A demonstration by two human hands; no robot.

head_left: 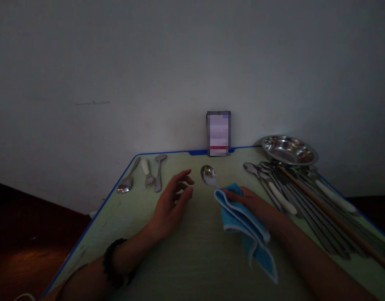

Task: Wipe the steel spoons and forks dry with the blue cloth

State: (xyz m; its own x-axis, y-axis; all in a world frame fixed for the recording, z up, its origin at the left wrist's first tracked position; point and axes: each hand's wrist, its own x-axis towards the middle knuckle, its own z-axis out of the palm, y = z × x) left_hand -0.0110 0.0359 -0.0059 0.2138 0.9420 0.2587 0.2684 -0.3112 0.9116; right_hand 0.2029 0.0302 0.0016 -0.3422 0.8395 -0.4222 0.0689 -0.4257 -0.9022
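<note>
My right hand (247, 200) is closed around a blue cloth (242, 221) with pale edging and a metal spoon (208, 175). The spoon's bowl points up and to the left out of the cloth; its handle is hidden in the grip. Left of the spoon, my left hand (175, 196) hovers over the table with fingers apart and curved, holding nothing. Beyond that hand, at the table's left side, lie a spoon (126, 183), a white-handled fork (149, 177) and a small utensil with a wide flat end (160, 171).
A phone (219, 133) leans upright against the wall at the blue-edged table's (186, 267) back. At the right stands a shiny metal bowl (289, 150). In front of it lies a pile of cutlery (308, 209) with wooden and white handles among it.
</note>
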